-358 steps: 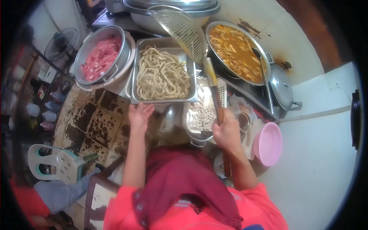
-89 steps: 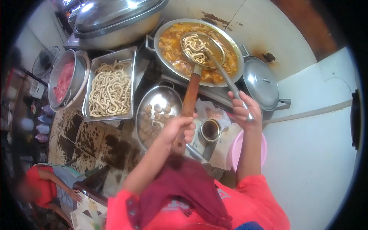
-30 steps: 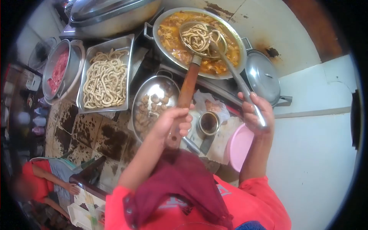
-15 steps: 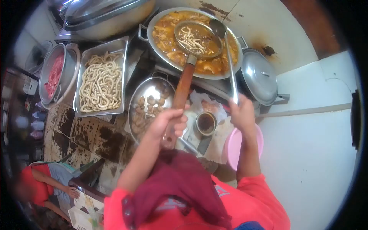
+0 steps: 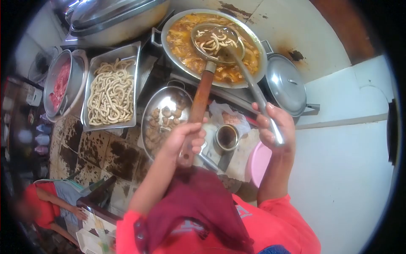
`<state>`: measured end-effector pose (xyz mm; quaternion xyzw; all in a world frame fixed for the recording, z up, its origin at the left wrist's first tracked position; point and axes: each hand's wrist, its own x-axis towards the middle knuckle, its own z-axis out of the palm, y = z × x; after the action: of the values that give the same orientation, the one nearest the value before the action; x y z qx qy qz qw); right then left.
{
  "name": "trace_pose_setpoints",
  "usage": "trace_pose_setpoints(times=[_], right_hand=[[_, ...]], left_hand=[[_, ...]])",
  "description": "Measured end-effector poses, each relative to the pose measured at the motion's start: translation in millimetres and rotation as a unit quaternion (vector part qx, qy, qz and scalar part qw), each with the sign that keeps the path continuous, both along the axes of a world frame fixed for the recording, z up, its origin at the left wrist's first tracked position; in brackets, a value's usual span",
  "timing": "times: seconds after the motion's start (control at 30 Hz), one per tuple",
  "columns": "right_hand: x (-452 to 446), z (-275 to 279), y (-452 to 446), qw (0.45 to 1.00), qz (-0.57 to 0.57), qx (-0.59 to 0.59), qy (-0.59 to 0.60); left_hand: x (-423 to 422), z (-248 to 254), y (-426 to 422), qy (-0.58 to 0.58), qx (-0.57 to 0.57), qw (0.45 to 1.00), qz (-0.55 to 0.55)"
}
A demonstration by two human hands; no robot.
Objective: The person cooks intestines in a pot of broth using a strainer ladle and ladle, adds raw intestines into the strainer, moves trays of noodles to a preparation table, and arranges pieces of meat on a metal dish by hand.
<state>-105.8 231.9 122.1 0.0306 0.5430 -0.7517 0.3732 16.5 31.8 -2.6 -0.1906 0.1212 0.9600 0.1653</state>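
Note:
My left hand [image 5: 188,139] is closed around the wooden handle of a strainer [image 5: 201,95]. The strainer's round bowl sits in a wide metal pot [image 5: 165,51] of orange-brown stew, and pale, worm-like strips [image 5: 218,41] lie in it. My right hand [image 5: 277,122] grips the metal handle of a ladle [image 5: 250,80] near its end. The ladle slants up and left, and its head is in the strainer's bowl among the strips, mostly hidden.
Left of the pot stands a steel tray [image 5: 138,63] of similar strips. A pan [image 5: 163,95] with brown pieces, a small cup of dark liquid [image 5: 227,137] and a pink bucket [image 5: 259,165] are nearer. A lidded pot [image 5: 285,84] stands right. A person [image 5: 44,203] is lower left.
The ladle's head has moved from the pot's right side leftward into the strainer, and my right hand has shifted right and slightly down. My left hand and the strainer have hardly moved.

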Motion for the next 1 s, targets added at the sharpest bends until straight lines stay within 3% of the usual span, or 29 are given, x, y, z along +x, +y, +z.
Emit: trace_pose_setpoints(times=[0.07,0.2,0.3,0.4,0.5,0.6,0.63,0.67,0.7,0.73,0.8,0.87,1.0], right_hand=[[7,9,-6,0.981,0.021,0.151,0.124],[12,8,-11,0.918,0.023,0.314,0.241],[9,1,-10,0.880,0.003,0.360,0.309],[-27,-54,-2,0.757,0.014,0.427,0.494],[-45,-89,1,0.685,0.025,0.473,0.554],[-45,-105,4,0.694,0.064,0.479,0.533],[-44,-108,3,0.723,0.098,0.461,0.505],[-47,-105,6,0.863,0.085,0.340,0.363],[-46,-88,5,0.957,0.069,0.200,0.200],[-45,-80,6,0.997,0.049,0.050,0.025],[-51,-71,14,0.950,0.040,-0.229,-0.210],[-44,-59,17,0.955,0.032,-0.231,-0.185],[-21,-29,12,0.999,0.009,-0.040,-0.020]], left_hand=[[0,-1,-1,0.004,0.001,1.000,0.001],[0,1,0,0.004,-0.001,1.000,0.002],[1,0,0,0.005,0.001,1.000,0.005],[1,0,0,0.005,-0.004,1.000,0.005],[0,-4,-1,0.008,0.016,1.000,-0.001],[0,-6,-2,0.016,0.039,0.999,-0.002],[1,-6,-2,0.019,0.046,0.999,-0.003],[0,-4,-2,0.016,0.042,0.999,-0.002],[-1,-2,-2,0.014,0.038,0.999,-0.002],[-1,-1,-1,0.011,0.035,0.999,-0.002],[-3,0,-4,-0.002,0.038,0.999,-0.005],[-2,4,-5,-0.004,0.024,1.000,-0.006],[11,52,1,-0.019,-0.047,0.999,0.003]])
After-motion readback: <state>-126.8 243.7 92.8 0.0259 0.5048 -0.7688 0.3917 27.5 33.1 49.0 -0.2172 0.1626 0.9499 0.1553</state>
